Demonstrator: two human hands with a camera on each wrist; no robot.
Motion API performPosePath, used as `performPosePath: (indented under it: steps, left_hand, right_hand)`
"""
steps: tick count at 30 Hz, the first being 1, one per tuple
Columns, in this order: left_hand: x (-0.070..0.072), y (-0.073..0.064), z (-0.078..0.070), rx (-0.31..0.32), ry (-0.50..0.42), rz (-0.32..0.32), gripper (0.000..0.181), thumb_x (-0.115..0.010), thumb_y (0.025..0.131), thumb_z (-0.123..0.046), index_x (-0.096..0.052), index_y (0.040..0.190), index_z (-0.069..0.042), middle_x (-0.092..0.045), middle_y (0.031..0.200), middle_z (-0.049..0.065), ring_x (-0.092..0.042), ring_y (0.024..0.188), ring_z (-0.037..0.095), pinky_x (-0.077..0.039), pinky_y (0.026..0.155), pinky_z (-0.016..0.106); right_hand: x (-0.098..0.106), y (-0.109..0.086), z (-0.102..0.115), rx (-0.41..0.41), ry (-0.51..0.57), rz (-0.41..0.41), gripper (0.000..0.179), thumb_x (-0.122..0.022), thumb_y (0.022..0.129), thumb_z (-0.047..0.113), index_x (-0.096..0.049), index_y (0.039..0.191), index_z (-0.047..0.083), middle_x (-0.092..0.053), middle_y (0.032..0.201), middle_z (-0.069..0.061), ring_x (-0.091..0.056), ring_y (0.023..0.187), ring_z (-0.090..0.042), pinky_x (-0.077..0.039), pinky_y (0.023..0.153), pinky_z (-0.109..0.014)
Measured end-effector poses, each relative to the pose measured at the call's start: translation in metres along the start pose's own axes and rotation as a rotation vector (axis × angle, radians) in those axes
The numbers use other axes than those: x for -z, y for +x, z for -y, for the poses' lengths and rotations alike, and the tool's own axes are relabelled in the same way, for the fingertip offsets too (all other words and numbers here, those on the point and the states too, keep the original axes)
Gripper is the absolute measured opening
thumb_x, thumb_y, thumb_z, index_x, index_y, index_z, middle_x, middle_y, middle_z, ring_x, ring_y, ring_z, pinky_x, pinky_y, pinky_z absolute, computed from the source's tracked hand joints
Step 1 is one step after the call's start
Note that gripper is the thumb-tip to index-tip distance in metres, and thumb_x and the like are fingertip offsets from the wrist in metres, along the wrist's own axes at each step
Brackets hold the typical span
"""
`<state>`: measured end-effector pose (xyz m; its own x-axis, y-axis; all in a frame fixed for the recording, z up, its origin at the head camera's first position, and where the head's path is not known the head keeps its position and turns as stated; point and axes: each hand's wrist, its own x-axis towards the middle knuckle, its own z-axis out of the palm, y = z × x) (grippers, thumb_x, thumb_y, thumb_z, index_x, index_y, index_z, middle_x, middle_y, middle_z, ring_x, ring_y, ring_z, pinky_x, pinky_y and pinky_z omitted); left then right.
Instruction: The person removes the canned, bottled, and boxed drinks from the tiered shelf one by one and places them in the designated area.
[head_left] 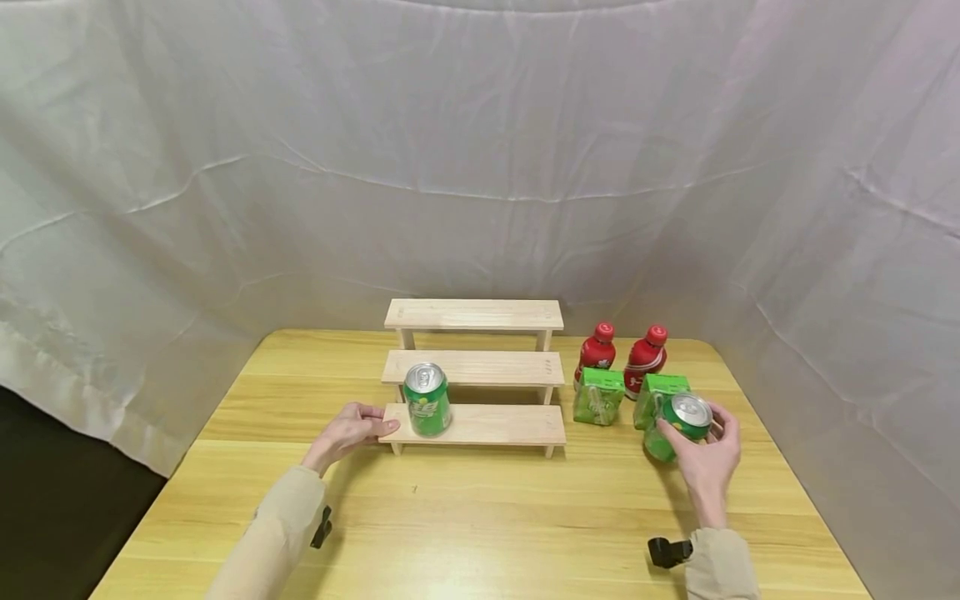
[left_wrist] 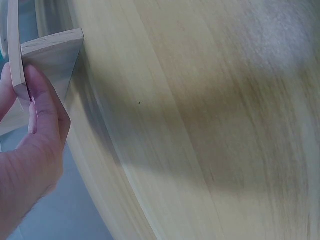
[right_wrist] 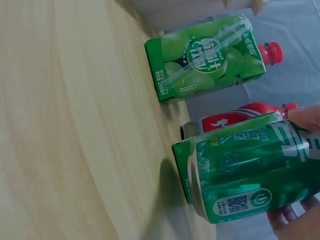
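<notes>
My left hand [head_left: 356, 430] grips the left end of the lowest step of a pale wooden three-step rack [head_left: 491, 427]. In the left wrist view, thumb and fingers [left_wrist: 44, 97] pinch that board from both faces. A green soda can [head_left: 427, 402] stands upright on the same step, near its left end. Over at the right, my right hand [head_left: 708, 457] holds a second green soda can [right_wrist: 255, 172], thumb on one side and fingers round the other. Its base shows above the table's surface, and it partly covers a green juice box [head_left: 663, 387] behind it.
Another green juice box [head_left: 598, 397], with a straw on its side, stands between the rack and the held can. Two red-capped bottles [head_left: 596, 353] with red labels stand behind the boxes. A pale curtain [head_left: 480, 167] surrounds the wooden table [head_left: 480, 525] at the back and sides.
</notes>
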<state>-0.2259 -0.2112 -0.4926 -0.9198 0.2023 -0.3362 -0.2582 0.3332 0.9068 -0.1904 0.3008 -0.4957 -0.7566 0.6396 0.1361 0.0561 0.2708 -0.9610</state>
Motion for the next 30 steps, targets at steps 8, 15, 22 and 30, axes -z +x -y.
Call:
performPosePath:
  steps: [8,15,22,30]
  left_hand:
    - [-0.0006,0.0003,0.0000,-0.008,-0.004,0.013,0.052,-0.065,0.097,-0.013,-0.044,0.130,0.021,-0.068,0.100,0.011,-0.066,0.087,0.014,-0.057,0.095,0.045]
    - [-0.0001,-0.0001,0.0002,-0.009,0.002,0.015,0.053,-0.064,0.097,-0.013,-0.043,0.131,0.022,-0.068,0.101,0.012,-0.066,0.089,0.016,-0.057,0.096,0.046]
    - [0.0000,0.0007,0.0011,-0.017,-0.007,0.018,0.051,-0.065,0.097,-0.013,-0.045,0.129,0.021,-0.069,0.098,0.009,-0.066,0.086,0.014,-0.058,0.093,0.043]
    - [0.0000,-0.0004,0.0008,-0.016,-0.005,0.018,0.052,-0.065,0.097,-0.013,-0.044,0.130,0.021,-0.069,0.100,0.011,-0.066,0.087,0.014,-0.057,0.095,0.045]
  right_hand:
    - [0.0018,0.0014,-0.0016,-0.030,-0.044,0.012,0.074,-0.085,0.077,0.008,-0.046,0.139,0.005,-0.044,0.114,0.017,-0.045,0.097,0.007,-0.043,0.091,-0.015]
    - [0.0025,0.0015,-0.0027,-0.053,-0.080,0.022,0.075,-0.084,0.077,0.009,-0.045,0.141,0.005,-0.047,0.122,0.009,-0.045,0.099,0.003,-0.042,0.091,-0.016]
    - [0.0035,0.0015,-0.0037,-0.062,-0.101,0.041,0.076,-0.084,0.078,0.009,-0.044,0.142,0.004,-0.049,0.137,-0.009,-0.045,0.101,-0.001,-0.040,0.089,-0.015]
    - [0.0022,0.0036,-0.0063,-0.046,-0.111,0.053,0.077,-0.083,0.078,0.006,-0.042,0.143,0.004,-0.049,0.140,-0.013,-0.046,0.104,-0.004,-0.040,0.087,-0.014]
